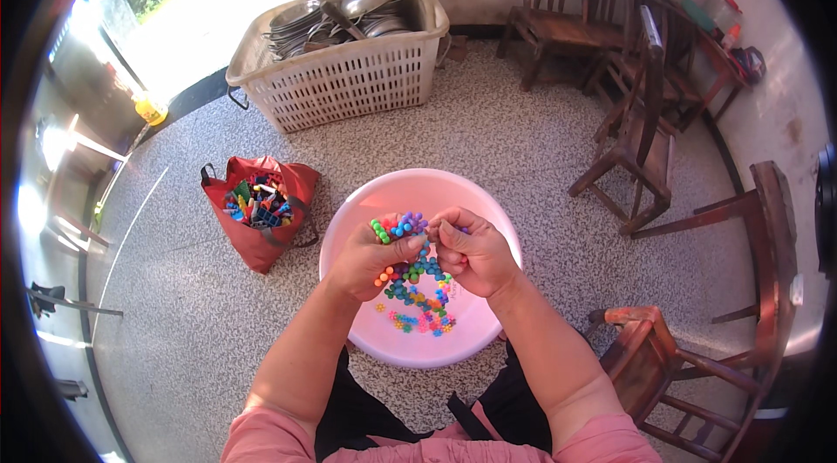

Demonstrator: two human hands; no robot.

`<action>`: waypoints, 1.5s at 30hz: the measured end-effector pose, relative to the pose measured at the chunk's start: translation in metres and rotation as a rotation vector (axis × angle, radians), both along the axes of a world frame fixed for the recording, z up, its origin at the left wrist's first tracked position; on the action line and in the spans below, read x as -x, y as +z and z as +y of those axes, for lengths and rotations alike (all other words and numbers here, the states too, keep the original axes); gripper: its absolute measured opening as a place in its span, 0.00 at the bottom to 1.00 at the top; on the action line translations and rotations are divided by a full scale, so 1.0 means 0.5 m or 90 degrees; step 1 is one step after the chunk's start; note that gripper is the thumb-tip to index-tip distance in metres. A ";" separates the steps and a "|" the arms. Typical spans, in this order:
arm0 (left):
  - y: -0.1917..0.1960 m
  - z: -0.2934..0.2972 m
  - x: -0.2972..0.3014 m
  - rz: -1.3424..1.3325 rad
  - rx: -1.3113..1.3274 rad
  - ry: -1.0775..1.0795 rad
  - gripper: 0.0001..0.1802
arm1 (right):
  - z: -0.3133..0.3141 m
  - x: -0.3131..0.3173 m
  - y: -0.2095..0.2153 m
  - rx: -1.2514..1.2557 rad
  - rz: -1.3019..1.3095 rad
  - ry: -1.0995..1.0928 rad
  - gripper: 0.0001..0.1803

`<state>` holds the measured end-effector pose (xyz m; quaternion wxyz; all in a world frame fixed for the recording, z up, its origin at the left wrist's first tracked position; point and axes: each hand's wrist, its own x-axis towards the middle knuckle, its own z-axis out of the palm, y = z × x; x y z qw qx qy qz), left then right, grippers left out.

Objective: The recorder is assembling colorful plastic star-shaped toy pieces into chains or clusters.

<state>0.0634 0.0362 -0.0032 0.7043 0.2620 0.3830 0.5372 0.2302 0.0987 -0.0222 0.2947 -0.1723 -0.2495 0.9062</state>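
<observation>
Both hands pinch a bumpy clump of bright plastic beads (401, 226) mid-frame. The left hand (370, 255) and right hand (471, 252) have fingers curled tight on it. Its long side runs left to right, above the round pink plastic basin (488, 210).

The pink basin (488, 201) looks like smooth, faintly glossy plastic. The beads (417, 289) in it are shiny coloured plastic. The floor (514, 132) is speckled, matt terrazzo. The white basket (349, 84) is perforated plastic, holding dull metal pans (349, 14). The red bag (261, 245) is soft cloth. The chairs (636, 149) are dark worn wood.
</observation>
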 end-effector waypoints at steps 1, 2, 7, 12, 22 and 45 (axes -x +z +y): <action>-0.001 0.000 0.001 0.010 -0.004 0.000 0.07 | 0.001 0.000 -0.001 0.000 0.001 0.001 0.05; -0.001 -0.001 0.002 0.019 -0.008 0.000 0.06 | 0.002 0.001 -0.001 0.001 -0.003 -0.011 0.06; -0.005 0.005 -0.001 0.093 0.015 0.035 0.09 | -0.001 0.003 0.024 0.005 -0.080 -0.055 0.12; -0.009 0.004 -0.006 0.168 -0.029 0.026 0.11 | -0.004 0.009 0.021 -0.287 -0.334 -0.032 0.17; -0.010 0.009 -0.006 0.302 -0.035 -0.015 0.14 | -0.002 0.007 -0.003 -0.485 -0.338 -0.075 0.14; -0.022 0.007 0.007 0.080 0.011 -0.004 0.12 | -0.001 -0.002 0.004 -0.183 -0.189 -0.121 0.09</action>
